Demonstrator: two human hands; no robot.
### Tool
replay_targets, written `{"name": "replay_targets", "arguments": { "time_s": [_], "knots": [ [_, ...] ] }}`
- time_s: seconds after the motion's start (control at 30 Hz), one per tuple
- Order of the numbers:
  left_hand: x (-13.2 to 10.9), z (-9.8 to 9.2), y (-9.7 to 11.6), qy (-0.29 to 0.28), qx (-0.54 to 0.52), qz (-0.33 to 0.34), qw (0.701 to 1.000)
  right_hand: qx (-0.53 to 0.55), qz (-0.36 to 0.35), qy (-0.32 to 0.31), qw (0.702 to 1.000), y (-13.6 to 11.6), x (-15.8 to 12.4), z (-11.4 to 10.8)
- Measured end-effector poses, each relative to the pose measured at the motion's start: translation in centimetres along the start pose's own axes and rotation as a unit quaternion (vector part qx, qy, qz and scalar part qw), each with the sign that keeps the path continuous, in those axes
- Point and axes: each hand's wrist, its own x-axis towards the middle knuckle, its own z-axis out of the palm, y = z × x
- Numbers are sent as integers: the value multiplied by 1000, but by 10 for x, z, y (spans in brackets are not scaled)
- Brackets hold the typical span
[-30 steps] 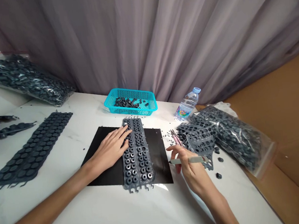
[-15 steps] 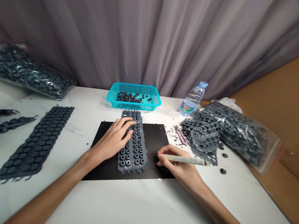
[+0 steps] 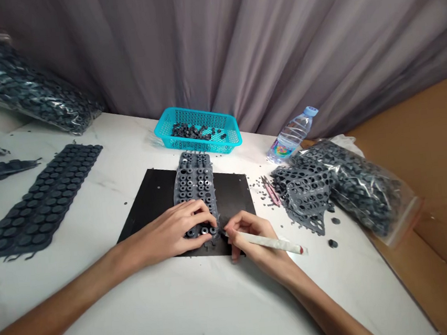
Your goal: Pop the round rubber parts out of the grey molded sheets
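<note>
A dark grey moulded rubber sheet (image 3: 193, 178), with rows of ring-topped knobs, lies lengthwise on a black mat (image 3: 231, 190). My left hand (image 3: 177, 227) is over its near end, fingers curled and thumb and forefinger closing on the sheet near its right edge. In my right hand (image 3: 254, 235) is a pen-like tool (image 3: 280, 243) with a pale wrapped handle and reddish back end. Its tip points at the sheet's near right edge, close to my left fingertips; whether it touches cannot be made out.
Beyond the sheet stands a blue basket (image 3: 225, 145) holding small dark pieces. To the right are pink thread snips (image 3: 272, 192), perforated rubber scraps (image 3: 309, 196), a water bottle (image 3: 292, 137) and a filled bag (image 3: 364, 191). Leftward lie another knobbed sheet (image 3: 48, 197) and a large bag (image 3: 26, 86).
My left hand has slid from the sheet's upper part to its near end and curled its fingers. My right hand has brought the tool leftward to the sheet's edge. The view has tilted slightly.
</note>
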Motion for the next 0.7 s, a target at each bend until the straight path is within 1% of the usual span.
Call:
{"name": "replay_targets", "arguments": {
  "time_s": [0.27,0.43,0.7],
  "knots": [
    [-1,1,5,2,50,7,999,15,13,-9,1000,0,-4,3],
    [-2,4,5,10,71,7,997,-4,6,-11,1000,-2,-3,4],
    [-1,6,4,23,70,12,997,2,12,-10,1000,1,-2,6]
  ]
}}
